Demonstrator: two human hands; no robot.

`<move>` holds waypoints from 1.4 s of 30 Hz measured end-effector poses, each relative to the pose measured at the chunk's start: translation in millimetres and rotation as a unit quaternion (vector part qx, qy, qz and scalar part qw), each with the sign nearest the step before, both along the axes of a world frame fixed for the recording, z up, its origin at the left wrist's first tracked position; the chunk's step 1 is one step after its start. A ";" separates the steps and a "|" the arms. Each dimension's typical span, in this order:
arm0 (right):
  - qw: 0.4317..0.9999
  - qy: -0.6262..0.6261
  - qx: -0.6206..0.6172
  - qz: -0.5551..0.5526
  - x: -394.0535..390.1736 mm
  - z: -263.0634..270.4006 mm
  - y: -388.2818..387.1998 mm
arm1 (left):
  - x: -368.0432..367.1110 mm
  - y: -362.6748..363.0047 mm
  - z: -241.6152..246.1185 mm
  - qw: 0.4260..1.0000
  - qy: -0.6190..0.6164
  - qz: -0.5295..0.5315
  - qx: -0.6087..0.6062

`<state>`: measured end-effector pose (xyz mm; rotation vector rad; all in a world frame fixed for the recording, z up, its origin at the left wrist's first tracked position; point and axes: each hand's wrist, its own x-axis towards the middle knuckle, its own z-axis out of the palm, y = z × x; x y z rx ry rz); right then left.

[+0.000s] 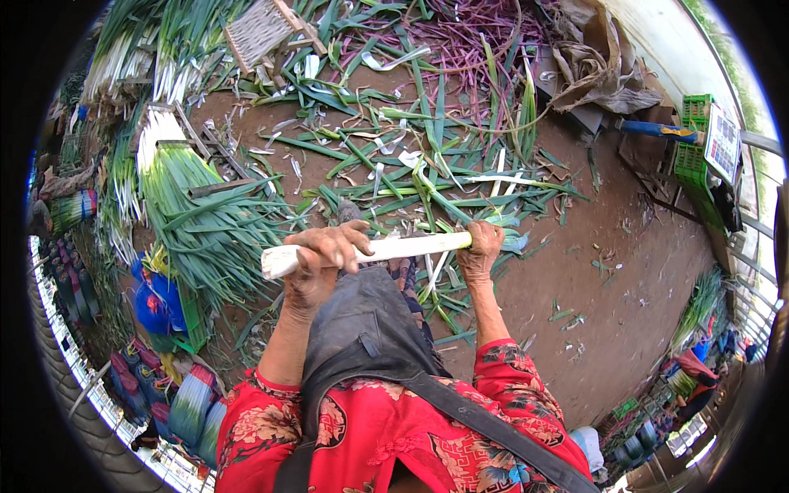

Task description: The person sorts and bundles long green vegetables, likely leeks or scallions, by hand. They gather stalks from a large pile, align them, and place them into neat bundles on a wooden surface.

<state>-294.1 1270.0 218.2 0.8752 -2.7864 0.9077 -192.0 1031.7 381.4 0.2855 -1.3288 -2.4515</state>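
Note:
A green onion or leek stalk [407,248] lies level across my front, its white root end to the left. My right hand [482,246] is closed round it where white turns green, and the leaves hang beyond that fist. At the white end, my left hand [330,249] has its fingers spread over and behind the stalk; whether they grip it I cannot tell. Below is a dark apron [370,333]. Loose green leaves [394,191] and peeled strips litter the brown ground past my hands.
Piled stalks [191,203] rest in a wooden rack at left, near a green crate [192,320]. A small woven stool [262,34] stands at the top. On the right are a scale [722,145], a green crate [689,166] and crumpled sacking [601,68]. Another person [699,391] is far right.

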 end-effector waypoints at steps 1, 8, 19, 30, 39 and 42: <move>1.000 0.003 -0.002 0.002 -0.6 1.4 -5.5 | 1.5 -5.2 -1.9 1.000 0.007 0.004 0.011; 0.994 -0.083 0.007 0.071 8.3 -0.4 -57.1 | 3.8 -41.3 0.6 0.997 -0.003 0.060 0.054; 0.929 -0.292 -0.171 0.147 63.7 63.1 -193.9 | -15.6 -118.4 45.5 0.999 -0.019 -0.029 0.005; 0.922 -0.285 -0.262 -0.011 4.4 86.6 -257.7 | 106.1 -137.1 -102.1 0.877 -0.317 -0.120 -0.342; 0.988 -0.131 0.059 0.049 -78.4 91.3 -166.8 | 261.9 -207.9 -135.2 0.781 -0.540 -0.067 -0.307; 0.930 -0.112 0.340 0.090 -89.1 53.7 -128.4 | 274.2 -220.8 -127.3 0.765 -0.575 -0.069 -0.281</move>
